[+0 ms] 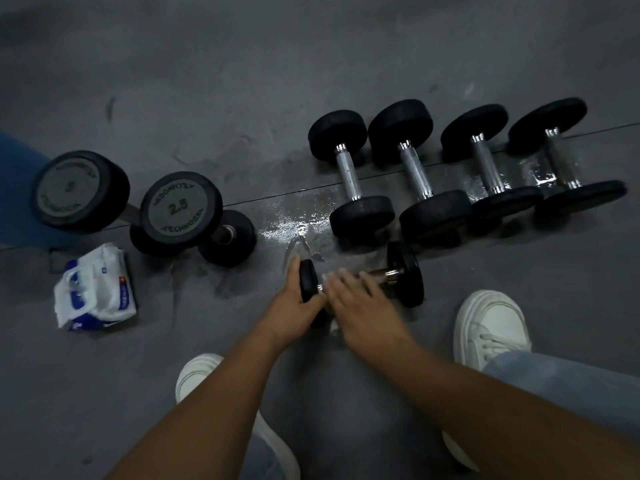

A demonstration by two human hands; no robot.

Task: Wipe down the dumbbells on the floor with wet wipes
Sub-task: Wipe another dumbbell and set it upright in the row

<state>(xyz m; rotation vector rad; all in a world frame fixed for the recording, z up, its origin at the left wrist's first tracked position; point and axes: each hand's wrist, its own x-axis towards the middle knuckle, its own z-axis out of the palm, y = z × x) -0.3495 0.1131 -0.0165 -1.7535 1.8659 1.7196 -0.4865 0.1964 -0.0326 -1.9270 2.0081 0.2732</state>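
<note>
The dumbbell [406, 273] lies on the floor [207, 81], just on my side of the other dumbbells [419, 174]; it has black rubber heads and a chromed handle. My left hand [294, 303] grips its left head, fingers curled round the rim. My right hand [356, 299] lies over the handle, fingers straight (any wipe beneath is hidden). I'd pin the head firmly, rub the handle's full length, then roll it.

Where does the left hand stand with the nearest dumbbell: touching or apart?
Touching. The head view shows the left hand gripping the nearest dumbbell by its left end weight, with no gap.
</note>
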